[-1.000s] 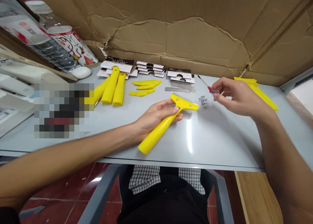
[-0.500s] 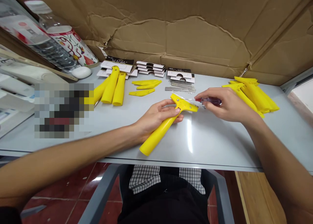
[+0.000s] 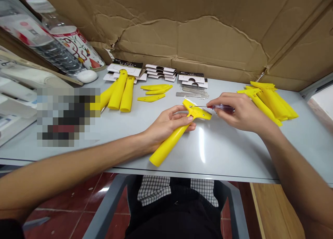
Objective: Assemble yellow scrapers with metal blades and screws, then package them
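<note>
My left hand (image 3: 173, 124) is wrapped round a yellow scraper (image 3: 170, 143) near its neck, with the T-shaped head pointing up and right. Two screws show on that head. In my right hand (image 3: 238, 110) is a screwdriver (image 3: 224, 108) with a clear purplish handle, held nearly level. Its thin shaft crosses the scraper head, and the tip is at the left screw (image 3: 190, 106). Behind the head lie flat metal blades (image 3: 194, 92) and several slim yellow pieces (image 3: 152, 98).
Yellow handles (image 3: 127, 95) lean on folded cards (image 3: 125, 68) at the back left. More yellow scrapers (image 3: 275, 100) are piled at the right. Bottles (image 3: 75, 44) stand at the far left beside white boxes (image 3: 15, 107). Cardboard (image 3: 195, 37) lines the back of the table (image 3: 234, 159).
The screwdriver tip has shifted left along the scraper head onto the left screw. The scraper has barely moved, and both hands keep their hold.
</note>
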`<state>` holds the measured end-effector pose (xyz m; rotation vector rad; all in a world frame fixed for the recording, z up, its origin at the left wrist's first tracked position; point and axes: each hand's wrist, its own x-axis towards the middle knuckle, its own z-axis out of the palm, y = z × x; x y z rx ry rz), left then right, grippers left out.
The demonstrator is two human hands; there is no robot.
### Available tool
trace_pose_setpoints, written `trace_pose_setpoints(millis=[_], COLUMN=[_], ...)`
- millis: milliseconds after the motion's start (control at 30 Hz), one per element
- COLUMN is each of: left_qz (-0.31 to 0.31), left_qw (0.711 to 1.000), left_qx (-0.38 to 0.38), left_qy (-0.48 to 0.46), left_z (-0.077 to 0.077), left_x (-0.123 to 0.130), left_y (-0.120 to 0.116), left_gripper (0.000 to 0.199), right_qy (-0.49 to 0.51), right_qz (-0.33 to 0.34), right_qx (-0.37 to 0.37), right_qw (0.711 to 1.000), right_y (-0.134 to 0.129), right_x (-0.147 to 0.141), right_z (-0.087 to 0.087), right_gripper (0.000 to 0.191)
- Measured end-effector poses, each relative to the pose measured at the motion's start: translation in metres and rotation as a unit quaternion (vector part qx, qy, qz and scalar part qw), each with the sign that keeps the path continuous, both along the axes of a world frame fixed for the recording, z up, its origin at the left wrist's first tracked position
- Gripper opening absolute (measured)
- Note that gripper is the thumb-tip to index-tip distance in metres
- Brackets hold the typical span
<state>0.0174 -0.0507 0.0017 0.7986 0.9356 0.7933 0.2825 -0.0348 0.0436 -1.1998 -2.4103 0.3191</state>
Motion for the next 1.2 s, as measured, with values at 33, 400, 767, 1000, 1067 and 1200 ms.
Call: trace_pose_setpoints(millis=[33,400,767,1000,1067,1200], left_qz=[0.0,0.003,0.003,0.009,0.008,0.01], left_qw=[1.0,1.0,1.0,1.0,1.0,1.0], left_qx=[0.0,-0.001,0.0,-0.001,0.001,0.023], left_qy=[0.001,0.004,-0.002,0.0,0.002,0.016], left_z=[0.0,0.004,0.001,0.001,0.001,-0.001], left_x=[0.0,0.002,0.002,0.003,0.003,0.003], left_y=[0.0,-0.002,-0.001,-0.001,-0.001,-0.003], left_gripper=[0.038,0.038,0.04,0.037,0.036,0.037], right_qy=[-0.001,0.035,0.03,0.017,0.007,-0.036], right_qz=[0.002,-0.021,-0.005,0.0,-0.008,-0.034], right_qx=[0.003,-0.011,0.059,0.117,0.127,0.176], right_qw=[1.0,0.999,0.998,0.993,0.992,0.983], right_y=[0.0,-0.002,-0.001,-0.001,-0.002,-0.01], right_x=[0.0,-0.005,-0.005,-0.006,-0.007,-0.012], right_z=[0.0,0.003,-0.002,-0.007,-0.008,-0.006], right_gripper=[0.033,0.021,0.02,0.019,0.02,0.02])
